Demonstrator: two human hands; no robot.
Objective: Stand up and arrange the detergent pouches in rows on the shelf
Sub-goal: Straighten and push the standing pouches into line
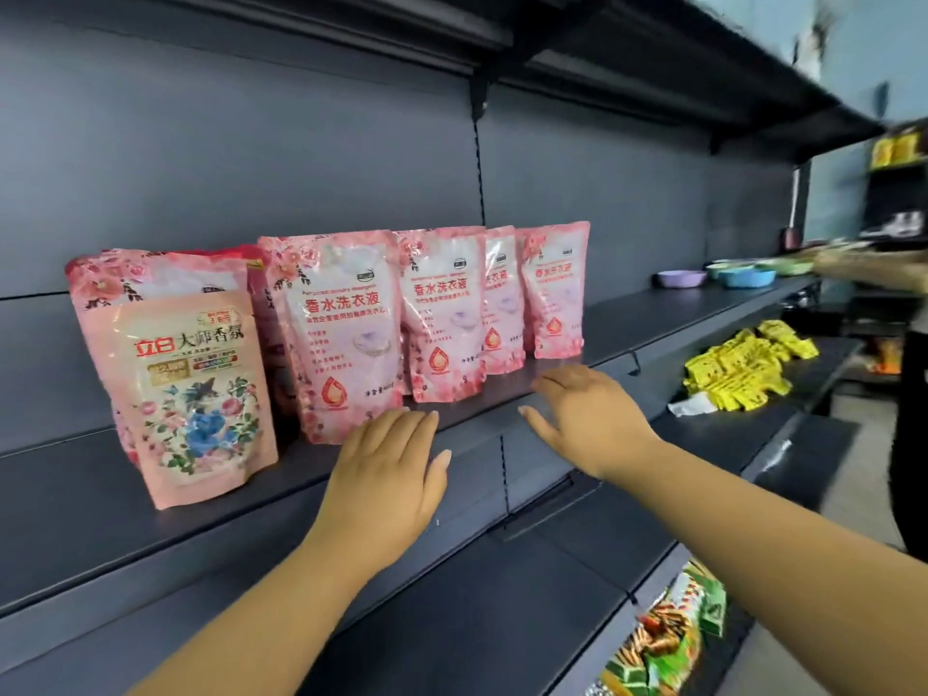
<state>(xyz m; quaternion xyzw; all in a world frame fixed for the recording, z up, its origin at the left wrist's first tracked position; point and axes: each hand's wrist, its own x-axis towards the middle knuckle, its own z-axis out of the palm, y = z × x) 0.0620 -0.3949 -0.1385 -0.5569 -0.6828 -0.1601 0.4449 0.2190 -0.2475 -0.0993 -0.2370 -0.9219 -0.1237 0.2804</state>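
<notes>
Several pink detergent pouches stand upright on the dark shelf (75, 499). A floral pouch (193, 394) stands at the front left, with another pink one behind it. To its right, a large pink pouch (341, 339) and three more (444, 319) (502, 303) (555, 288) form a row running back to the right. My left hand (389, 469) hovers flat with straight fingers at the shelf's front edge, just below the large pouch. My right hand (587, 414) is spread open over the shelf edge, further right, holding nothing.
Coloured plastic bowls (743, 277) sit at the shelf's far right end. Yellow packets (743, 366) lie piled on the lower shelf, and green and orange snack bags (663, 645) on a shelf below. Another person's arm (874, 271) reaches in at the right edge.
</notes>
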